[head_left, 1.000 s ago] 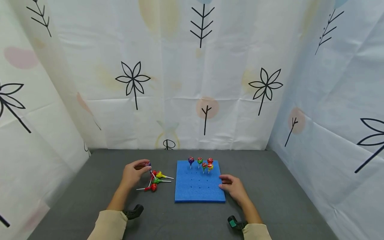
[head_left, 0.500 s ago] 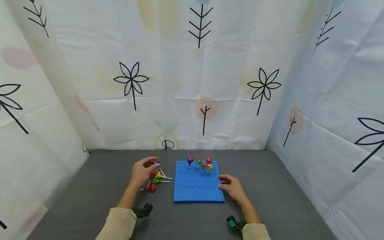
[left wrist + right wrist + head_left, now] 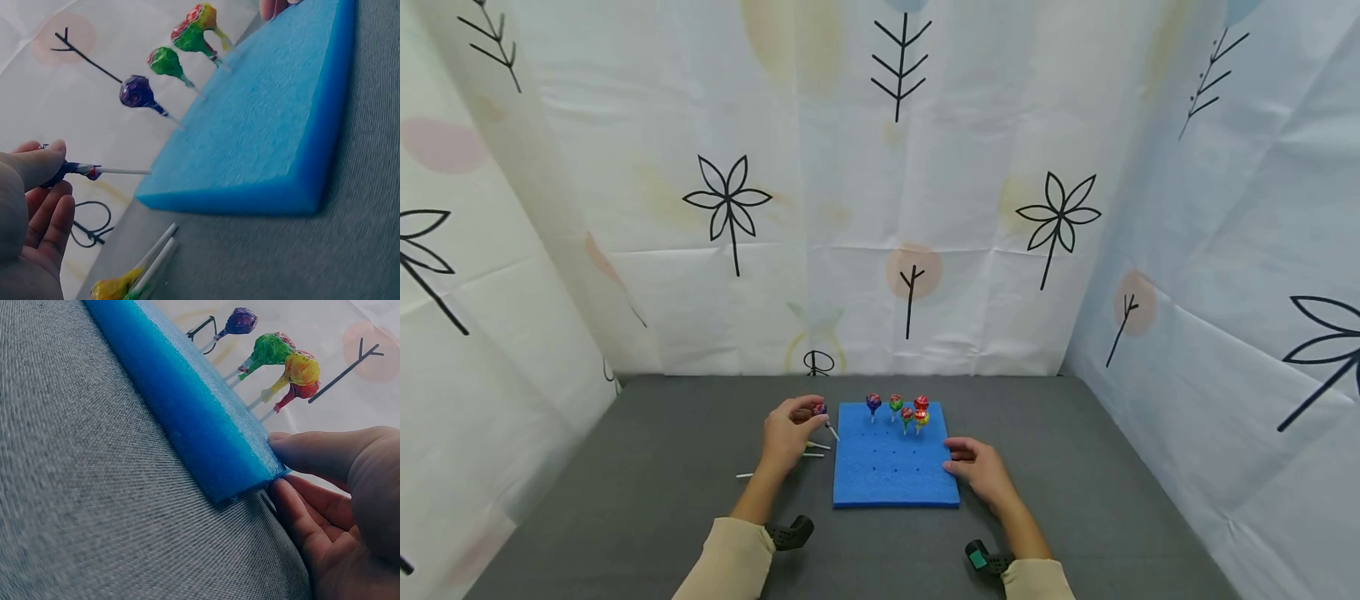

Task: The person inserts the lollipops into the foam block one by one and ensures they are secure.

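Observation:
A blue foam board (image 3: 887, 475) with rows of small holes lies on the grey table. Several wrapped lollipops (image 3: 907, 412) stand upright along its far edge, purple (image 3: 137, 92), green (image 3: 165, 61) and red-yellow (image 3: 197, 25). My left hand (image 3: 808, 410) pinches a purple-wrapped lollipop (image 3: 69, 167) by its head, stick (image 3: 122, 170) pointing at the board's far left corner, just short of it. My right hand (image 3: 958, 460) rests with straight fingers (image 3: 325, 453) on the board's right edge (image 3: 187, 412).
Loose lollipops (image 3: 115, 289) lie on the table left of the board, mostly hidden behind my left hand in the head view, with white sticks (image 3: 815, 447) showing. Patterned cloth walls (image 3: 880, 208) enclose the table on three sides.
My left hand has lifted the purple lollipop from the loose pile and carried it right, up to the board's left edge. The right hand has stayed on the board.

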### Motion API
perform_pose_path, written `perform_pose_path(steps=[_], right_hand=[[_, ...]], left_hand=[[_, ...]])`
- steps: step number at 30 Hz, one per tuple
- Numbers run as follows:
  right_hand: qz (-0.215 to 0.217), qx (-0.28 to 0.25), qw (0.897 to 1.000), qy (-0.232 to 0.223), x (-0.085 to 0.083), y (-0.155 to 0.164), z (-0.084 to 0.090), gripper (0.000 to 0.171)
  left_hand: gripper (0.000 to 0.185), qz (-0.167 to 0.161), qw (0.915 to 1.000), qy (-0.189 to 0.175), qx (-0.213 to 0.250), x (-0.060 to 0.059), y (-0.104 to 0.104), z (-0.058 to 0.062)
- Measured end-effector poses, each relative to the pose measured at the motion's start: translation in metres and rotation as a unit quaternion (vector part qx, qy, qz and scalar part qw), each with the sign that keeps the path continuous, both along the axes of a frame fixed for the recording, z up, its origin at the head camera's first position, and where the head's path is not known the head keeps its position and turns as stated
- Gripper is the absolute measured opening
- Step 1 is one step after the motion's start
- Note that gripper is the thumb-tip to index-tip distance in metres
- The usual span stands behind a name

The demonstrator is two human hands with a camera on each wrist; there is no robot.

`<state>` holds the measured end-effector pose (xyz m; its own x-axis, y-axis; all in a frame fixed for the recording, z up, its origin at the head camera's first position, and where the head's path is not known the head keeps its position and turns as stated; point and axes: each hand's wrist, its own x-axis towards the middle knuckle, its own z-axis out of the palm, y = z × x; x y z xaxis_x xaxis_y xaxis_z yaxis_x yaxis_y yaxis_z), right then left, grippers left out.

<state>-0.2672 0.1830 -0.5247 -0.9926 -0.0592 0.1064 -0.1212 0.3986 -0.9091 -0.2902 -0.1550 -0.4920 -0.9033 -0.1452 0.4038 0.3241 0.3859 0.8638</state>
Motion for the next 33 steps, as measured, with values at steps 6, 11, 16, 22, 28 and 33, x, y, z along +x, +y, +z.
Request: perform_pose_path(steps=[6, 11, 16, 22, 28, 33], right_hand=[[0.002, -0.006, 1.000, -0.002, 0.000, 0.001, -0.002, 0.030], [0.002, -0.001, 1.000, 0.001, -0.001, 0.002, -0.002, 0.030], [0.005, 0.000, 1.000, 0.007, -0.001, 0.001, -0.002, 0.030], [0.006, 0.001, 1.000, 0.008, 0.000, 0.001, -0.001, 0.030], [0.004, -0.003, 1.000, 0.009, 0.000, 0.001, -0.001, 0.030], [0.003, 0.004, 1.000, 0.009, 0.000, 0.001, -0.001, 0.030]], left_hand=[[0.024, -0.011, 0.9983, -0.012, 0.056, 0.002, 0.020, -0.004], [0.023, -0.014, 0.9942, -0.026, 0.103, 0.005, 0.033, -0.009], [0.019, -0.004, 0.9940, -0.031, 0.105, 0.006, 0.041, -0.014], [0.017, 0.003, 0.9963, -0.033, 0.079, 0.004, 0.050, -0.017], [0.017, 0.003, 0.9991, -0.021, 0.036, -0.004, 0.058, -0.019], [0.017, -0.004, 0.9998, -0.017, 0.003, -0.009, 0.061, -0.016]])
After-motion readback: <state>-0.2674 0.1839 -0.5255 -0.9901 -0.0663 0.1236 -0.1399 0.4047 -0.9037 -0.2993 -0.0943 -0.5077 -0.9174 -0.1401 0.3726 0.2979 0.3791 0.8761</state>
